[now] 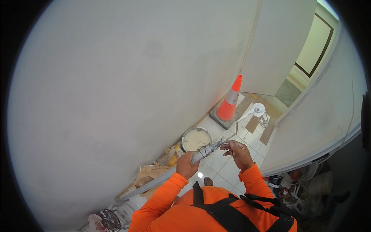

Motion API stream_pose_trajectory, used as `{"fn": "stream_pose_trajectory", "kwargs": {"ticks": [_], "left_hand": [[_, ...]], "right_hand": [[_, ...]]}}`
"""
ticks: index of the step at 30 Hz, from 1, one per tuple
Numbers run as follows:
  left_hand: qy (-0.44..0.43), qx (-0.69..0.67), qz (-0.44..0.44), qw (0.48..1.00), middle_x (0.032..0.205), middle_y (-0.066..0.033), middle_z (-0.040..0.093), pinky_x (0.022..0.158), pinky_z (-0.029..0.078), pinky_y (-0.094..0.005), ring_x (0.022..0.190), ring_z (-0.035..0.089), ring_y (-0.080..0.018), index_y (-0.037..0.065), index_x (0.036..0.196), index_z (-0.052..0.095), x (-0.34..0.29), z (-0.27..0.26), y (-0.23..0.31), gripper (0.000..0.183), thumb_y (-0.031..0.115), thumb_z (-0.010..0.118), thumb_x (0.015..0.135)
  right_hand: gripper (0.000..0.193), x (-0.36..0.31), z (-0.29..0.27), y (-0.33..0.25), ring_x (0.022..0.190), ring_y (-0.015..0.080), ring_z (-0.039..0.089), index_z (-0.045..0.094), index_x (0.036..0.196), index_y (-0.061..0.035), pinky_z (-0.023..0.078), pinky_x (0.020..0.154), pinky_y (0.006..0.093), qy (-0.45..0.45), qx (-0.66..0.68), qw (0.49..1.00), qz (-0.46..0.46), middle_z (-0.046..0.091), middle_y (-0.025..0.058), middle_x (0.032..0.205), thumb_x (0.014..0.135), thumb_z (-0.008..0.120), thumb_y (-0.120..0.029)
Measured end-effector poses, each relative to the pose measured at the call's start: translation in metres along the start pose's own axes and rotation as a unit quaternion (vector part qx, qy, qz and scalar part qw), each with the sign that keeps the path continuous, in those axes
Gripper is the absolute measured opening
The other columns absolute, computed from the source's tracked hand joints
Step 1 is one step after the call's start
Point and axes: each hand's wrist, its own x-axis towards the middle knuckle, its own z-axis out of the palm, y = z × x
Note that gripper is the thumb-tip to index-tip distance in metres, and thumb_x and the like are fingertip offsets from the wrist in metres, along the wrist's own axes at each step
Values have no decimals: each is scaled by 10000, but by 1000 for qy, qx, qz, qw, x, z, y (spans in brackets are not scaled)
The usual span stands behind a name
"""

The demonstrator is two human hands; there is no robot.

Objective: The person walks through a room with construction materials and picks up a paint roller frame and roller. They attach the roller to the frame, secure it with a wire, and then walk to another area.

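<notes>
My left hand (187, 164) is wrapped around a long pale pole (154, 181), just below its upper end. That end carries a whitish wrapping bound with several turns of thin wire (206, 150). A paint roller frame (236, 127) with a bent rod is lashed to it, pointing away to the right. White paint coats the roller head (259, 110) at the rod's far end. My right hand (239, 154) is closed in a pinch at the lashing, where the rod meets the pole; its fingertips appear to be on the wire. The other fingers curl loosely.
Beyond my left hand stands a bucket (197, 139) of cream-coloured liquid, beside the wall. An orange traffic cone (228, 104) is behind it. Crumpled brown paper (148, 174) and a paint-stained container (106, 221) lie at lower left. Cluttered gear (295, 189) sits at lower right.
</notes>
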Motion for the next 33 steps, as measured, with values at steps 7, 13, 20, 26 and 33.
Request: {"fn": "stream_pose_trajectory", "kwargs": {"ticks": [7, 13, 20, 26, 33], "left_hand": [[-9, -5, -9, 1000, 873, -177, 642, 695, 508, -430, 826, 636, -387, 44, 976, 629, -5, 0, 2, 274, 132, 728, 736], [-25, -23, 5, 999, 838, -180, 637, 672, 503, -419, 786, 632, -391, 38, 970, 637, -10, 6, -5, 275, 132, 759, 742], [-9, -24, 19, 999, 840, -179, 638, 666, 508, -418, 785, 636, -393, 31, 980, 634, -9, 7, -7, 294, 139, 762, 739], [-16, -29, 18, 999, 851, -178, 640, 678, 507, -435, 794, 631, -395, 33, 1004, 634, -9, 1, -3, 321, 145, 760, 731], [-42, -44, 9, 998, 856, -178, 640, 683, 506, -422, 780, 631, -379, 13, 1020, 630, -13, -7, -2, 360, 174, 780, 735]], "right_hand": [[264, 5, -8, 9, 936, 239, 636, 638, 1029, -20, 499, 832, 378, -40, 54, 997, 37, 685, 123, 944, 946, 586, -266], [198, 13, -14, 14, 917, 215, 586, 659, 944, -44, 455, 897, 413, -145, 235, 953, 123, 636, 68, 895, 910, 617, -234], [176, 19, -14, 20, 969, 222, 579, 663, 941, -49, 440, 930, 417, -173, 229, 953, 91, 623, 57, 889, 916, 613, -216], [239, 21, -10, 15, 991, 264, 616, 676, 953, -22, 437, 946, 407, -200, 213, 952, 93, 661, 96, 903, 928, 608, -249], [347, 25, -11, 0, 941, 287, 634, 670, 915, 0, 459, 904, 434, -261, 61, 960, 82, 683, 138, 891, 947, 566, -329]]}}
